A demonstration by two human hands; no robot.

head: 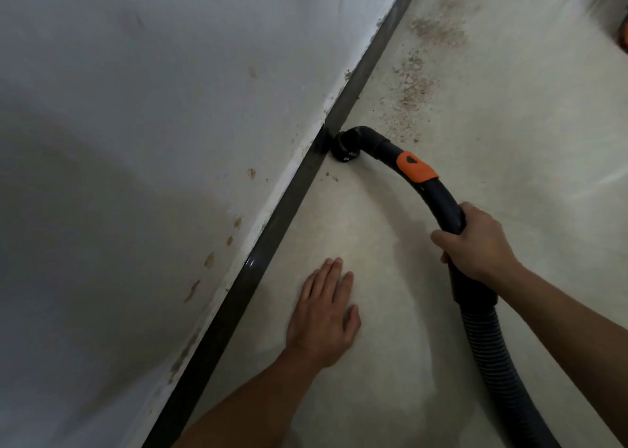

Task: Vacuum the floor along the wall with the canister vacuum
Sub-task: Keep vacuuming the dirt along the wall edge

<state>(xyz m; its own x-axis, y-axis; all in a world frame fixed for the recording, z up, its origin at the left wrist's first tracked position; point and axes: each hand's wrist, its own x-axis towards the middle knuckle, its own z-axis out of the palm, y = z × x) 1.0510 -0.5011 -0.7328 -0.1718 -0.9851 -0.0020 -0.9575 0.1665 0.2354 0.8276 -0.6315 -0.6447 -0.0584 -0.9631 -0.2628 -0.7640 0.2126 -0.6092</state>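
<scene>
Floor (475, 141) meets wall (170, 107) at skirting (272, 230). Right hand (475, 240) grips hose (441, 203), nozzle (345, 145) at skirting; left hand (323, 315) flat, fingers straight. Next: advance toward debris (413, 84).

You see an orange object (624, 36) cut off at the right edge, unidentifiable. Brown splotches (209, 260) sit just above a dark skirting strip (272, 230).
</scene>
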